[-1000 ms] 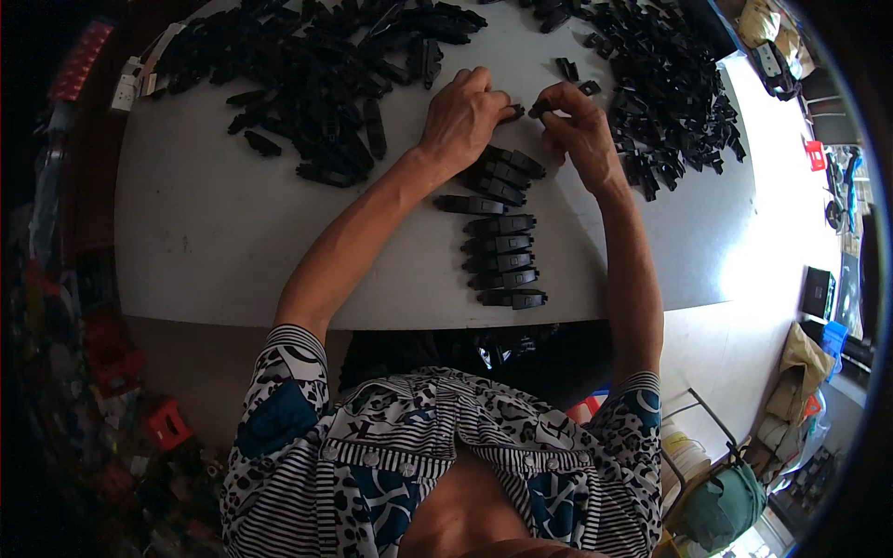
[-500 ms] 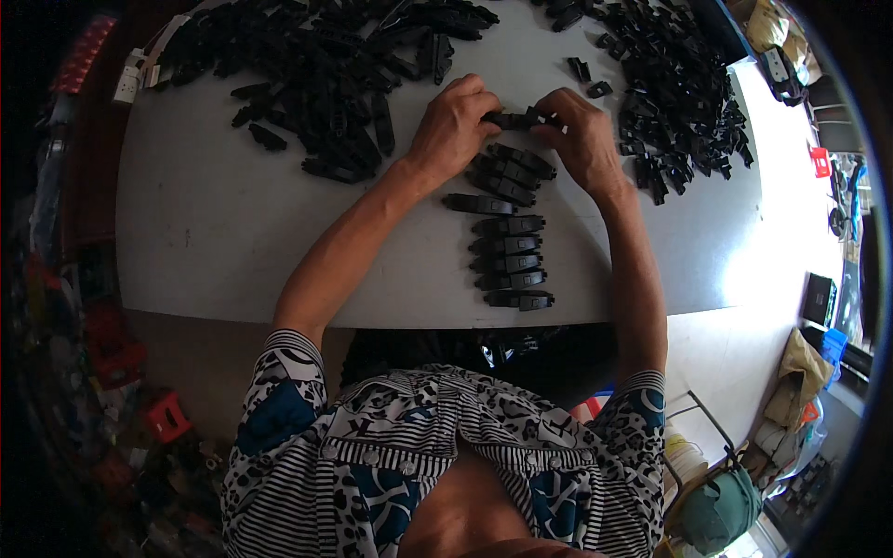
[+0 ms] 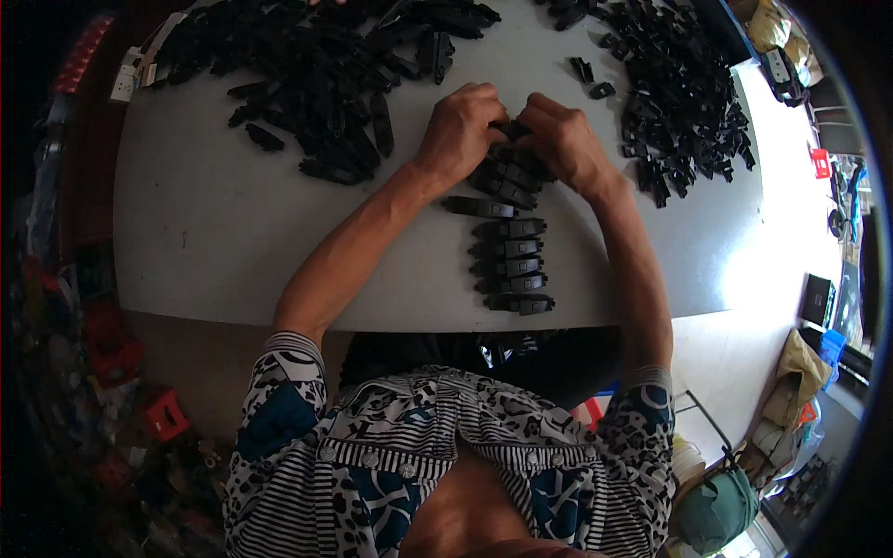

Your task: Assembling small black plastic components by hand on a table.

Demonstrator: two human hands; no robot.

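Both hands have a closed grip: the left hand [image 3: 462, 130] and the right hand [image 3: 563, 139] pinch a black plastic part [image 3: 511, 129] between them. Fingers cover most of it, so I can't tell its whole shape. It is over the far end of a line of long black plastic pieces [image 3: 512, 249], and the right hand's fingers hide a bit of that end. The pieces lie on their sides, close together, and one sticks out to the left.

The part could pop out if the fingers pinch too hard or one slips. A low hand could bump the line and mess it up. Since everything is black, a dropped part could be hard to spot.

On the left of the pale surface [image 3: 214, 223] is a big pile of long black pieces [image 3: 321, 102]. On the right is a heap of small black bits [image 3: 688, 102], with two loose bits [image 3: 582, 70] beside it.

By the heap is what looks like a dark box [image 3: 727, 33], but I can't see what is in it. Lower right are a green bag [image 3: 716, 510] and a tan sack [image 3: 800, 370]; their insides don't show. A red plastic crate or stool [image 3: 167, 416] is on the left.
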